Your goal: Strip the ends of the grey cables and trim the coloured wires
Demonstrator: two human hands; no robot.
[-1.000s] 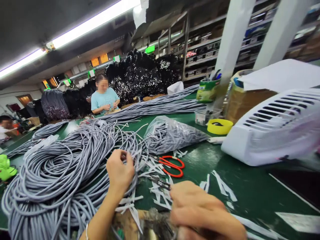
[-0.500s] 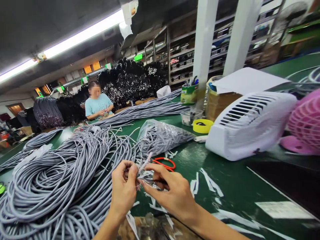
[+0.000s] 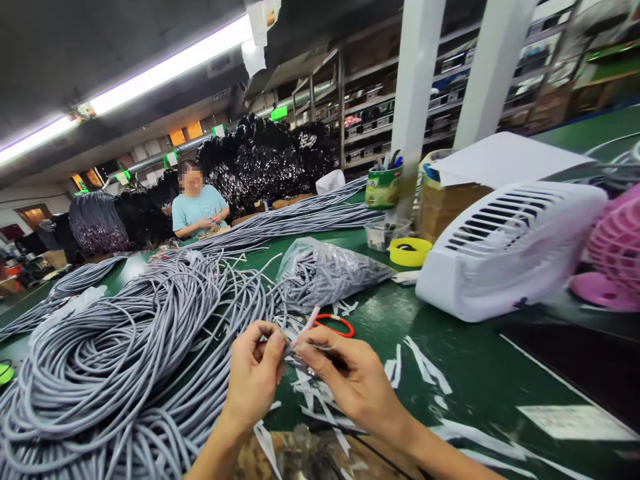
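My left hand point(image 3: 255, 377) and my right hand point(image 3: 350, 380) meet low in the middle, fingertips pinched together on the end of a thin grey cord point(image 3: 304, 327) that sticks up between them. A large heap of the same grey cord point(image 3: 115, 353) lies on the green table point(image 3: 475, 373) to the left of my hands. Red-handled scissors point(image 3: 336, 323) lie just beyond my right hand, partly hidden by it. White paper strips point(image 3: 420, 360) are scattered around my hands.
A clear bag of cut grey cords point(image 3: 325, 270) lies behind the scissors. A white fan point(image 3: 505, 250), a pink fan point(image 3: 615, 253), a yellow tape roll point(image 3: 410, 251) and a cardboard box point(image 3: 445, 200) stand at the right. A person in a light blue shirt point(image 3: 197, 207) works across the table.
My right hand came up from the bottom edge and joined my left hand at the cord end. Since half a second ago both hands stay pinched together, slightly lower.
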